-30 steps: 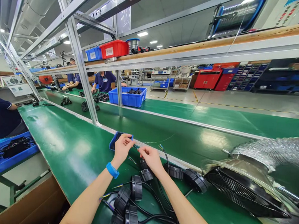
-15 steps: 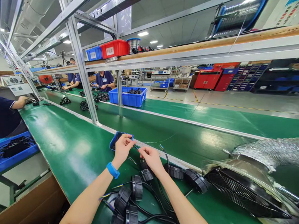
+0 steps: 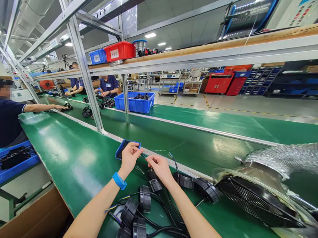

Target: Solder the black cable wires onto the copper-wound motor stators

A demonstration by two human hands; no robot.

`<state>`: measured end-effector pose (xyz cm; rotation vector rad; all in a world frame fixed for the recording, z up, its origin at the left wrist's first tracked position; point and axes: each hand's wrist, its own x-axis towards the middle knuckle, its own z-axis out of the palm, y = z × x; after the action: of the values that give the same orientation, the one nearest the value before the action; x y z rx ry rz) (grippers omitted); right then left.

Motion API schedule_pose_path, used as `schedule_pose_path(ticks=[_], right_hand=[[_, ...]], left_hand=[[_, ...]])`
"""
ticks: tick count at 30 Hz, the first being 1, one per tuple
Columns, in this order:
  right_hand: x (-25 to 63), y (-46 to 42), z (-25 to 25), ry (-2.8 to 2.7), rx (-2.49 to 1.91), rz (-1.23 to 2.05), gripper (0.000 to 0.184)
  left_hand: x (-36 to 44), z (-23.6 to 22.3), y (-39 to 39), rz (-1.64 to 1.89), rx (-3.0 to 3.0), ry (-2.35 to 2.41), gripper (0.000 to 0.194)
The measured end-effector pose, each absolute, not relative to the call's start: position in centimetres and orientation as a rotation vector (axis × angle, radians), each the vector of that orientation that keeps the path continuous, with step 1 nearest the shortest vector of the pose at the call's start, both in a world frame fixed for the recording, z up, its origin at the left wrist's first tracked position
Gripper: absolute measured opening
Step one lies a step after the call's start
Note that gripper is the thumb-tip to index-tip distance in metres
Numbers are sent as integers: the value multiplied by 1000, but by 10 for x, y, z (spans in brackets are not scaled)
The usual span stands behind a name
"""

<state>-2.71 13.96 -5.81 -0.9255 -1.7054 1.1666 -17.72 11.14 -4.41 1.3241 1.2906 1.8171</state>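
Black wired housings (image 3: 145, 199) just below left hand (image 3: 129, 158), right hand (image 3: 159, 167), both pinched closed.

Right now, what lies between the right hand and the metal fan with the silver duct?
In the head view, two round black cabled parts lie on the green conveyor belt between the right hand and the fan.

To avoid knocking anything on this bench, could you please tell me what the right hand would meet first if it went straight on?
The right hand points up and to the left, so it would probably meet the thin wire ends first, then the left hand's fingertips, though depth is hard to judge here.
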Motion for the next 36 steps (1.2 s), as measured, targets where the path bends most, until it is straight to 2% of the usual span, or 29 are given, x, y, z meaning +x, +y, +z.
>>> schedule_pose_path(ticks=[14, 24, 30, 36], right_hand=[[-26, 140, -59, -1715, -921, 1161, 30], [-26, 137, -56, -1742, -929, 1149, 31], [-26, 142, -61, -1686, -949, 1149, 36], [-24, 146, -63, -1672, -955, 1143, 39]], left_hand=[[-174, -46, 111, 1808, 1304, 1283, 33], [-172, -48, 106, 1788, 1521, 1554, 17], [-173, -49, 104, 1751, 1791, 1522, 38], [-174, -48, 104, 1600, 2011, 1494, 19]])
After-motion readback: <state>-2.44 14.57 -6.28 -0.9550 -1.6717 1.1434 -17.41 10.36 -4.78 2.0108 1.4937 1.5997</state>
